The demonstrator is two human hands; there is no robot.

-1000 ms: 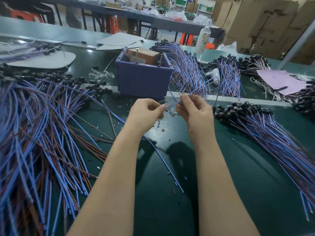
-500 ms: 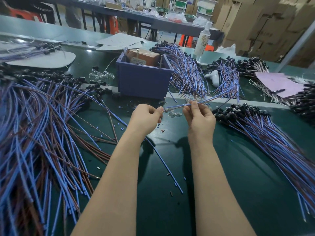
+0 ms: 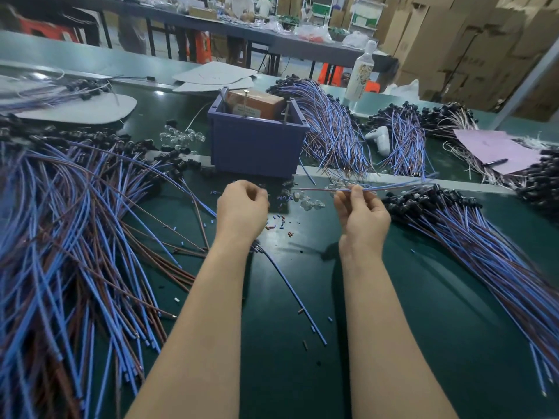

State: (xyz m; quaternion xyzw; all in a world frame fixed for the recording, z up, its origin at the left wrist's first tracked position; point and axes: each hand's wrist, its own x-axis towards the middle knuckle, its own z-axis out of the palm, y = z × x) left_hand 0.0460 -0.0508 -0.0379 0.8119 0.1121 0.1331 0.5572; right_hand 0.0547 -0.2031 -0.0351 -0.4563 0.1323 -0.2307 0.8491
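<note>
My right hand (image 3: 360,214) pinches a thin blue-and-brown wire pair (image 3: 393,185) between thumb and fingers. The pair lies almost level above the green table (image 3: 302,373), its left end free near x 970 and its right end blurred over the black-capped bundle. My left hand (image 3: 242,207) hovers to the left, apart from the wire, fingers curled into a loose fist with nothing visible in it. Small clear bulbs (image 3: 307,202) lie on the table between my hands.
A large heap of blue and brown wires (image 3: 75,237) fills the left. A black-capped wire bundle (image 3: 484,252) fans out on the right. A purple bin (image 3: 257,146) stands behind my hands. One loose blue wire (image 3: 290,285) and cut insulation bits lie between my forearms.
My left hand has let go of the wire's end and drawn away to the left. My right hand keeps the wire pair, which now lies more level.
</note>
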